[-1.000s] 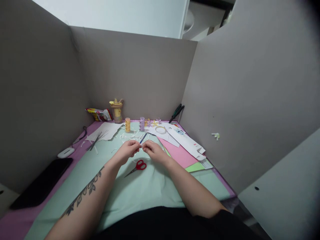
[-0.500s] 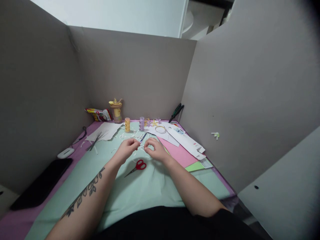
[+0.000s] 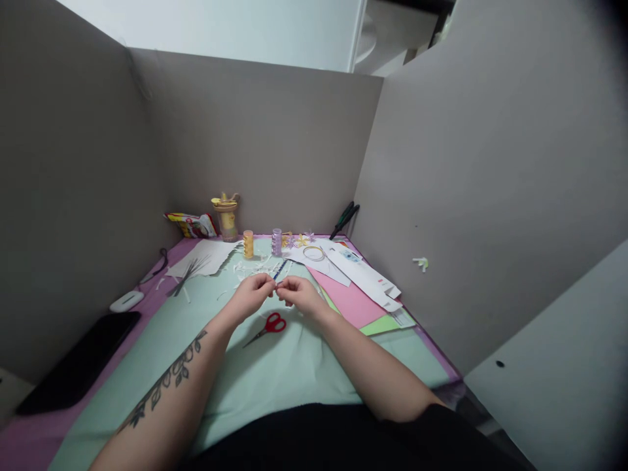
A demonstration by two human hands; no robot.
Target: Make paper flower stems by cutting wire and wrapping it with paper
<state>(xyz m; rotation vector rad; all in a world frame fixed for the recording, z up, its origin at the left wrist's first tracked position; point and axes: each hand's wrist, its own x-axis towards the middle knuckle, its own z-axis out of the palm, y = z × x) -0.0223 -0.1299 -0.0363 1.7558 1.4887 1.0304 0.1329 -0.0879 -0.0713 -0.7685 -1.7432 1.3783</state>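
My left hand (image 3: pixel 254 292) is closed in a pinch above the green cloth, its fingertips meeting those of my right hand (image 3: pixel 300 294). My right hand is pinched too, thumb against index finger. A tiny piece sits between the fingertips, too small and too hidden to name. Just below the hands lies a pair of scissors (image 3: pixel 275 322) with red handles, blades pointing to the lower left. Beyond the fingers, white paper scraps (image 3: pixel 255 268) are scattered around a slim dark blue stick-like tool (image 3: pixel 279 269).
Orange (image 3: pixel 248 244) and purple (image 3: pixel 277 243) cylinders stand at the back, near star-shaped ornaments (image 3: pixel 301 240) and a wire coil (image 3: pixel 314 253). Pliers (image 3: pixel 345 220) lean in the corner. Pink paper (image 3: pixel 350 297) lies right; dark thin strips (image 3: pixel 189 275) and a black phone-like slab (image 3: pixel 78 363) lie left.
My right hand has moved left and its fingers have closed, so its fingertips now meet those of my left hand. The view has shifted slightly; the scissors lie as before.
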